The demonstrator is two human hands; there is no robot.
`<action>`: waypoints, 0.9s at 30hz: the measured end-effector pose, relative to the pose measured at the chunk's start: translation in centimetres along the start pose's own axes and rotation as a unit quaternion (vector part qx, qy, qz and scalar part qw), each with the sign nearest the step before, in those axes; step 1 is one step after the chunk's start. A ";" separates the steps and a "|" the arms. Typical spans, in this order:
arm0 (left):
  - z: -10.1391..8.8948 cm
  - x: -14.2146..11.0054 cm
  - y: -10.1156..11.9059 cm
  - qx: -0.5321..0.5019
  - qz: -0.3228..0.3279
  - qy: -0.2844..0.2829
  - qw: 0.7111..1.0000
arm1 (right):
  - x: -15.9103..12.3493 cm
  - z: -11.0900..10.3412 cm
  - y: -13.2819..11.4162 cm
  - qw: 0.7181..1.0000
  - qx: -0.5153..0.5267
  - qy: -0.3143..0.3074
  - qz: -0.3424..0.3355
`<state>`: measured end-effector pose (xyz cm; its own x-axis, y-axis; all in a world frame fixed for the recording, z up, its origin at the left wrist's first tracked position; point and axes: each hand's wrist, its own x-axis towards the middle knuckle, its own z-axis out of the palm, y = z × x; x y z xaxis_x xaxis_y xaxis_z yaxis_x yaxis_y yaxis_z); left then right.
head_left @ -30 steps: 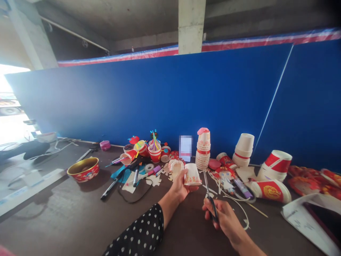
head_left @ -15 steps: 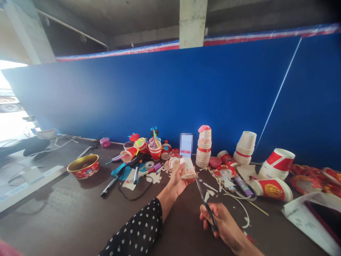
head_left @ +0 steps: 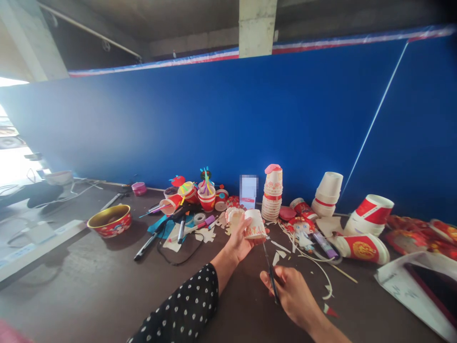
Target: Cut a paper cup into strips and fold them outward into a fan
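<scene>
My left hand (head_left: pixel 238 240) is shut around a white paper cup (head_left: pixel 255 225) with a red printed pattern, its fingers hidden behind the cup. In my right hand (head_left: pixel 291 295) is a pair of black-handled scissors (head_left: pixel 272 277). Their thin blades point up and end just below the cup's lower right edge, with a small gap or light contact that I cannot tell apart. Thin paper strips and scraps (head_left: pixel 280 257) lie on the dark table (head_left: pixel 228 305) beneath and to the right of my right hand.
Stacked paper cups (head_left: pixel 272 193) and white cups (head_left: pixel 326 194) stand ahead, near a blue wall (head_left: pixel 221 128). A red bowl (head_left: pixel 109 221), markers (head_left: pixel 146 247), a tape roll (head_left: pixel 200 218) and decorated cups (head_left: pixel 207 200) lie to the left. Large red cups (head_left: pixel 362 248) and papers (head_left: pixel 407 290) lie to the right.
My right hand and the scissors have shifted left and now sit more directly below the cup. The cup has turned a little in my left hand, and the view has tilted slightly.
</scene>
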<state>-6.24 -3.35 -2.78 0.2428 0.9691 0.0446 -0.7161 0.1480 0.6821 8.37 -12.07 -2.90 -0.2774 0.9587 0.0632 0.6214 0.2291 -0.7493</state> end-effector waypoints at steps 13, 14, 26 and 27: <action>0.2 -0.2 -0.1 -0.005 0.001 -0.022 1.000 | 0.1 0.0 0.0 0.999 -0.027 0.029 -0.018; 0.2 -0.2 -0.1 -0.007 -0.001 -0.026 1.000 | 0.1 0.0 -0.1 0.999 -0.027 0.030 -0.017; 0.4 -0.3 -0.3 -0.001 -0.012 -0.042 0.999 | 0.2 0.2 0.0 1.000 -0.008 0.026 -0.015; 0.4 -0.3 -0.3 0.000 -0.012 -0.043 0.999 | 0.2 0.2 0.1 1.000 -0.006 0.024 -0.016</action>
<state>-5.85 -3.77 -2.70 0.3147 0.9449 0.0904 -0.7100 0.1711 0.6831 8.18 -11.87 -3.07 -0.2622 0.9576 0.1196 0.6220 0.2625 -0.7377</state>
